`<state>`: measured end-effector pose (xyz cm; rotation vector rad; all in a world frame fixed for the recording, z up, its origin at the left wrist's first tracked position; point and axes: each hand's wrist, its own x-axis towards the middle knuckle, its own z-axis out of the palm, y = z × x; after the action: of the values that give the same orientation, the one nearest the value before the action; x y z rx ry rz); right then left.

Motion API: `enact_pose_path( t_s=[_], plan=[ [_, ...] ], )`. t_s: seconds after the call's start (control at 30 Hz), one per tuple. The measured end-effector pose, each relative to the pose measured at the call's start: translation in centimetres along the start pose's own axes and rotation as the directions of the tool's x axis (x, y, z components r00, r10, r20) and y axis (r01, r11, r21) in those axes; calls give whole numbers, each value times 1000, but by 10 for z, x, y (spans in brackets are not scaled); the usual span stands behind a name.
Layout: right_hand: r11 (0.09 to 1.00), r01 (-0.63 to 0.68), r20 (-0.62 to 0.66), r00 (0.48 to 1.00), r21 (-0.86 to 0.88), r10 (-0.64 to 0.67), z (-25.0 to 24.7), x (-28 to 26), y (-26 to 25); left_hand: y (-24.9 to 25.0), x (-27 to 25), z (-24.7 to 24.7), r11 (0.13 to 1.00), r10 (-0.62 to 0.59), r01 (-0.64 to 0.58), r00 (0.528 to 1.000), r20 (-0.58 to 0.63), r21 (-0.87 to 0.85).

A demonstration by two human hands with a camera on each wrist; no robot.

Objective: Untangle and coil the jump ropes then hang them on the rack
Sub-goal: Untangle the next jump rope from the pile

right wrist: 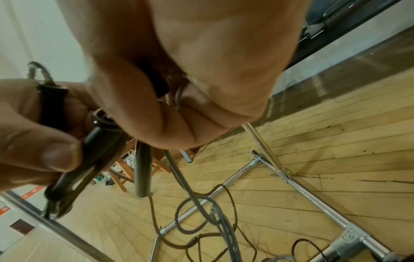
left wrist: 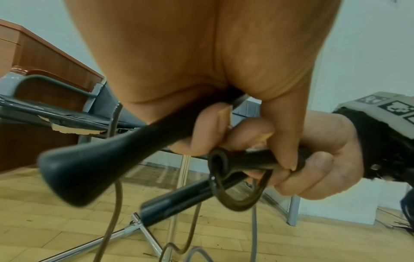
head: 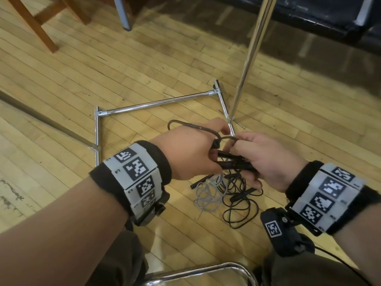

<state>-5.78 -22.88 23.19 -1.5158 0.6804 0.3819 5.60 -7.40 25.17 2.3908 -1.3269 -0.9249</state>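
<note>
Head view: at frame centre, the left hand [head: 191, 149] and right hand [head: 266, 159] both grip black handles [head: 233, 162] above tangled ropes [head: 224, 195] on the floor; the rack [head: 156, 103] lies beyond.
Left wrist view: fingers [left wrist: 208, 127] curl around a handle [left wrist: 107, 164].
Right wrist view: red wall signs at lower left are unreadable.

No word, brand or number can be read with certainty. Black-and-white square code patterns are printed on the grey panelled bands [head: 137, 176] worn over black cuffs on both wrists, with tiny characters beside them too small to be made out. Pale characters on a red wall sign [right wrist: 30, 193], seen from the right wrist, are too blurred to be read.
</note>
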Motion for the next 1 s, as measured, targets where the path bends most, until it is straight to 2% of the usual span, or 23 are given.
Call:
enact_pose_path(
  t_s=[0.2,0.47,0.63,0.8,1.0],
  plan=[
    [994,-39,-22,999,-105,37,-5,5,5,-7,-5,-3,999,-39,39,998,52,9],
    [967,-86,112,987,-238,115,-1,0,6,-4,-4,2,976,-99,52,970,222,212],
    [975,-158,156,971,-158,183,-4,1,7,-4,-3,-1,988,-62,25,968,243,151],
    [982,-133,126,981,-131,149,-3,2,6,-9,-2,0,992,-70,43,972,223,122],
    [989,-52,29,998,-137,57,0,5,5,-12,-1,2,987,-106,77,973,205,143]
  ],
)
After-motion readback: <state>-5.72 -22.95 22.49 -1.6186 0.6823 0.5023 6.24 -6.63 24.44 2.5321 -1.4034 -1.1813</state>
